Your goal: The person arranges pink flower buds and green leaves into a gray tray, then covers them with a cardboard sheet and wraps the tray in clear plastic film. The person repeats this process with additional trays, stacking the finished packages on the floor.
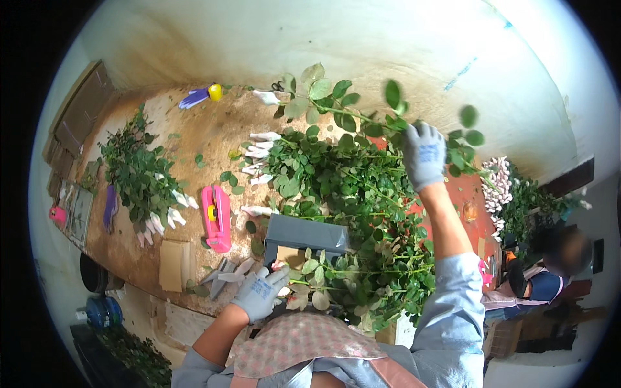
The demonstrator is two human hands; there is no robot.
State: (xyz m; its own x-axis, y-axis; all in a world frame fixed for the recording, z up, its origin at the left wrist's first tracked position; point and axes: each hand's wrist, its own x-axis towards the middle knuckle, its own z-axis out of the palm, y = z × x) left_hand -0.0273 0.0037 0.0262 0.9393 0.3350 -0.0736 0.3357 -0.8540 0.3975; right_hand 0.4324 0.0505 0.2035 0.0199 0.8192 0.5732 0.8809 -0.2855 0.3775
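My right hand [424, 154], in a grey glove, is closed round a long leafy rose stem [362, 116] held above the far side of the table. The stem's white-sleeved head [266, 97] points left. Low in front of me, my left hand [260, 295], gloved alike, has its fingers stretched out beside a pinkish rose head [279, 265]. Part of another bloom shows by its fingertips. A dark grey box [305, 231] with a piece of cardboard [290, 257] stands just beyond that hand. A big pile of leafy rose stems [362, 187] lies to its right, several heads sleeved in white.
A second rose bunch [132, 161] lies left, near a pink tape dispenser [216, 218] and stacked cardboard pieces [174, 265]. Purple gloves [194, 97] and yellow tape [215, 92] are at the back. Many wrapped roses [497, 187] lie right, near another person [540, 284].
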